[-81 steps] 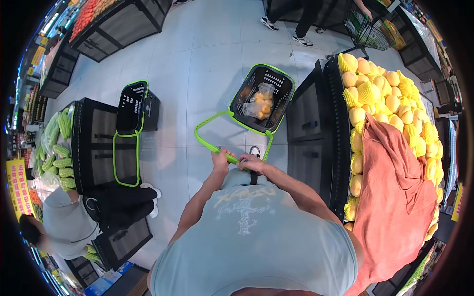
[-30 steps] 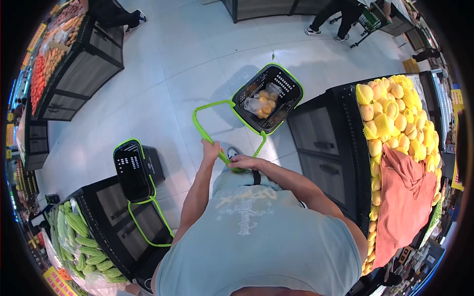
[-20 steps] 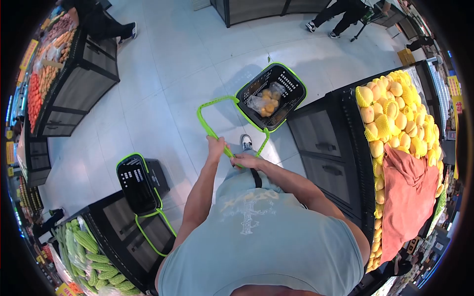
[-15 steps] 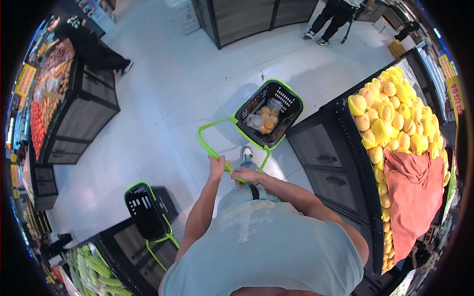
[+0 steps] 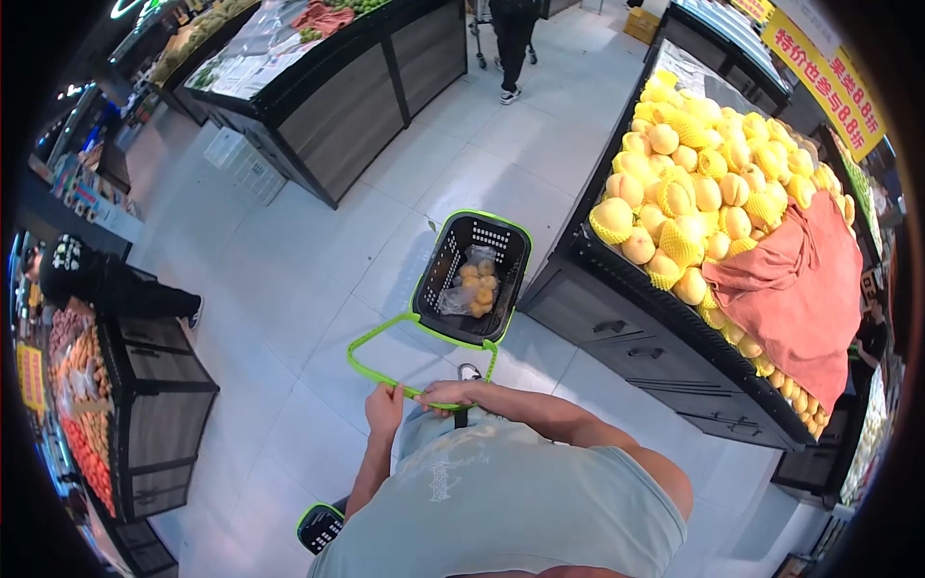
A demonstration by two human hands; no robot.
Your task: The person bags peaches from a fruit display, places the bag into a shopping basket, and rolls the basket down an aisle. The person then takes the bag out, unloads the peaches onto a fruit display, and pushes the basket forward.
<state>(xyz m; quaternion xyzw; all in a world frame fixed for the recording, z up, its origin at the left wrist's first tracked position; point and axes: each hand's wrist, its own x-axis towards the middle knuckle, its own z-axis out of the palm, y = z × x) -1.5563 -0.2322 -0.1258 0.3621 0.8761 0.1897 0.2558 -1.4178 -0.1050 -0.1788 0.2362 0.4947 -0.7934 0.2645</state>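
My left hand (image 5: 384, 407) is closed around the green handle (image 5: 369, 370) of a black shopping basket (image 5: 421, 301). Beside it, my right hand (image 5: 446, 393) also grips this handle, close to my waist. The basket has a green rim and stands tilted in front of me, its handle pulled toward my body. Inside lie several round yellow-orange fruits (image 5: 479, 287) in a clear plastic bag. A shoe (image 5: 469, 372) shows just below the basket.
To the right, a dark stand (image 5: 626, 332) bears yellow peaches (image 5: 708, 193), some in foam nets, and a red cloth (image 5: 795, 294). A second basket (image 5: 320, 528) is at bottom left. One person (image 5: 513, 43) walks ahead; another (image 5: 106, 275) stands by the left produce stand (image 5: 159, 414).
My view has swung up and right, and the peach stand appears nearer. The basket has come along with me, both hands still on its handle. The second basket has slipped toward the bottom edge.
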